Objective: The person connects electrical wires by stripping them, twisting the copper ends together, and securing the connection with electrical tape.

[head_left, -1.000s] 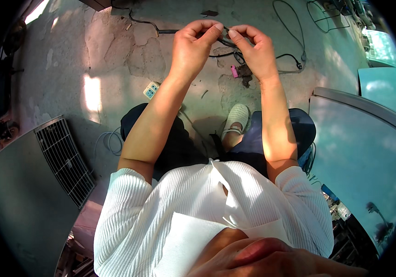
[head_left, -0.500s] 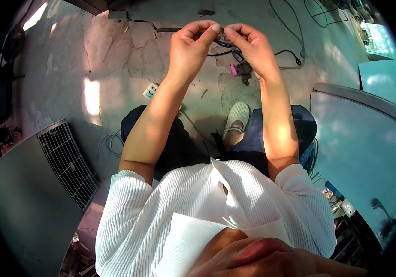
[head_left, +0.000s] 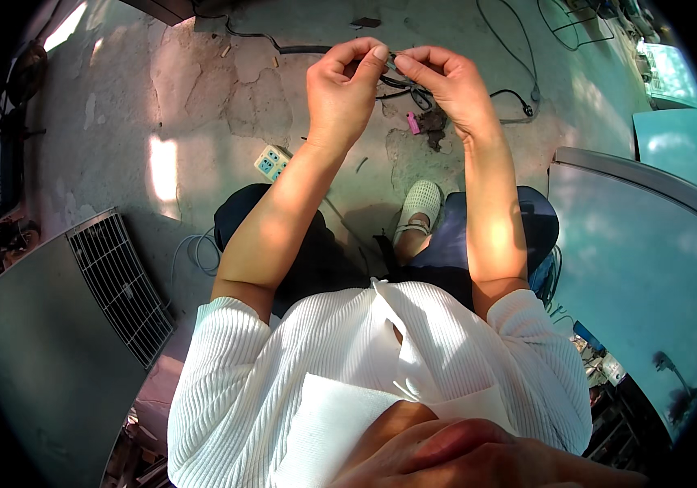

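Observation:
My left hand point(head_left: 342, 93) and my right hand point(head_left: 451, 85) are raised close together at the far middle, thumbs and fingers pinched. Between their fingertips is a small dark piece point(head_left: 390, 58) that looks like the end of a black cable; its details are too small to read. A thick black cable point(head_left: 303, 50) comes from the left and disappears behind my left hand. More black cable point(head_left: 418, 96) lies coiled on the floor beneath my right hand. Beside that coil are a pink object point(head_left: 412, 123) and a dark clump point(head_left: 434, 130).
A cream power strip point(head_left: 271, 162) lies on the floor left of my legs. A panel with a wire grille point(head_left: 121, 285) stands at left, a large pale panel point(head_left: 625, 268) at right. A black plug point(head_left: 525, 109) and a grey cord point(head_left: 531, 61) lie at far right.
Both hands have shifted slightly nearer and to the right, still pinched together. The gap between their fingertips has widened a little, showing more of the dark piece.

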Demonstrator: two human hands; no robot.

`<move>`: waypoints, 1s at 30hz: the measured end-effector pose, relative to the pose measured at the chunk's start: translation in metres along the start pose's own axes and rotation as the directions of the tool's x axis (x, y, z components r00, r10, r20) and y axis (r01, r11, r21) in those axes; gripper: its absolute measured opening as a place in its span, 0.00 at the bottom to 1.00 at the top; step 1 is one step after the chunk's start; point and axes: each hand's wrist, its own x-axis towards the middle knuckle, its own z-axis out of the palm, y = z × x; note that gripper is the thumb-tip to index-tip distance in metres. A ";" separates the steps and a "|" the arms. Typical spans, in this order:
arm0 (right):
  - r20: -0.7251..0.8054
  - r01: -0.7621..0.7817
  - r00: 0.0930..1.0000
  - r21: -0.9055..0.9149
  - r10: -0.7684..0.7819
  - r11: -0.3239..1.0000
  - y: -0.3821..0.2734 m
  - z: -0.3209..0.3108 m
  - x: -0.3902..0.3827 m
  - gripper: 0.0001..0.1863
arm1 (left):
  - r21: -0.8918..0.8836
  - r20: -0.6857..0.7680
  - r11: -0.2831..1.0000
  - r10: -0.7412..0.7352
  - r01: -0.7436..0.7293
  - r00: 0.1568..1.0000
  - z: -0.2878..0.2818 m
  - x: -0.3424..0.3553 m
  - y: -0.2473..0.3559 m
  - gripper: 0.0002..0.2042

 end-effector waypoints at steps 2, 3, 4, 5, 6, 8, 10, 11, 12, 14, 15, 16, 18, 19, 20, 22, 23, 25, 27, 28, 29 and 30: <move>-0.024 0.006 1.000 0.029 -0.006 1.000 0.000 0.003 -0.001 0.10 | -0.038 0.017 0.999 -0.028 0.028 0.999 -0.001 0.000 0.000 0.09; -0.036 0.011 0.999 0.043 -0.009 0.999 0.000 0.004 -0.001 0.10 | -0.057 0.027 0.998 -0.041 0.042 0.999 -0.002 0.001 0.001 0.09; -0.054 0.035 0.998 0.061 -0.032 0.997 0.003 0.004 0.000 0.09 | -0.084 0.062 0.994 -0.068 0.073 0.996 -0.003 0.002 0.000 0.10; -0.071 0.060 0.996 0.079 -0.055 0.995 0.009 0.003 0.002 0.09 | -0.111 0.098 0.988 -0.093 0.104 0.991 -0.006 0.005 -0.001 0.10; -0.091 0.083 0.993 0.094 -0.075 0.992 0.013 0.002 0.002 0.09 | -0.138 0.135 0.981 -0.120 0.139 0.984 -0.007 0.007 -0.001 0.11; -0.123 0.102 0.988 0.103 -0.090 0.989 0.016 0.000 0.003 0.08 | -0.126 0.168 0.981 -0.125 0.147 0.978 -0.009 0.007 0.004 0.12; -0.138 0.131 0.984 0.105 -0.116 0.986 0.016 0.001 0.005 0.08 | -0.119 0.190 0.982 -0.124 0.148 0.974 -0.010 0.008 0.008 0.12; -0.141 0.149 0.981 0.099 -0.134 0.984 0.016 0.001 0.006 0.08 | -0.122 0.199 0.982 -0.121 0.147 0.973 -0.010 0.009 0.008 0.12; -0.144 0.166 0.978 0.094 -0.151 0.982 0.016 0.001 0.006 0.08 | -0.124 0.208 0.981 -0.119 0.147 0.971 -0.010 0.009 0.008 0.12; -0.151 0.167 0.977 0.094 -0.152 0.982 0.014 0.001 0.005 0.08 | -0.138 0.200 0.978 -0.124 0.153 0.972 -0.010 0.009 0.007 0.12; -0.153 0.168 0.976 0.094 -0.152 0.981 0.014 0.002 0.004 0.08 | -0.145 0.194 0.977 -0.126 0.155 0.973 -0.010 0.008 0.007 0.12; -0.148 0.167 0.977 0.097 -0.151 0.981 0.013 0.002 0.004 0.08 | -0.157 0.181 0.975 -0.130 0.160 0.975 -0.010 0.009 0.006 0.12; -0.136 0.164 0.979 0.104 -0.149 0.981 0.011 0.003 0.003 0.08 | -0.181 0.153 0.969 -0.140 0.167 0.978 -0.010 0.009 0.005 0.12; -0.137 0.165 0.979 0.086 -0.152 0.983 0.011 0.005 0.002 0.07 | -0.197 0.138 0.968 -0.132 0.157 0.982 -0.009 0.009 0.003 0.12; -0.139 0.166 0.978 0.069 -0.156 0.984 0.011 0.007 0.001 0.07 | -0.212 0.123 0.966 -0.123 0.147 0.985 -0.008 0.008 0.000 0.12; -0.147 0.158 0.978 0.037 -0.151 0.987 0.009 0.010 0.000 0.07 | -0.160 0.092 0.979 -0.110 0.124 0.990 -0.007 0.007 0.000 0.11; -0.151 0.148 0.978 0.025 -0.142 0.989 0.008 0.011 0.000 0.07 | -0.090 0.075 0.990 -0.104 0.111 0.992 -0.008 0.007 0.001 0.11; -0.157 0.136 0.979 0.012 -0.133 0.991 0.009 0.011 0.000 0.08 | -0.011 0.066 0.994 -0.104 0.105 0.992 -0.008 0.007 0.003 0.10; -0.153 0.139 0.979 0.020 -0.134 0.990 0.010 0.010 0.000 0.08 | 0.013 0.074 0.994 -0.111 0.111 0.991 -0.010 0.008 0.007 0.10; -0.150 0.137 0.980 0.023 -0.132 0.990 0.011 0.011 0.001 0.08 | -0.003 0.088 0.993 -0.121 0.122 0.989 -0.012 0.009 0.006 0.10; -0.147 0.136 0.981 0.027 -0.131 0.990 0.011 0.011 0.001 0.08 | -0.018 0.103 0.991 -0.131 0.134 0.986 -0.014 0.010 0.005 0.11; -0.145 0.133 0.981 0.028 -0.128 0.991 0.012 0.010 0.001 0.07 | -0.035 0.119 0.989 -0.141 0.147 0.983 -0.015 0.011 0.003 0.11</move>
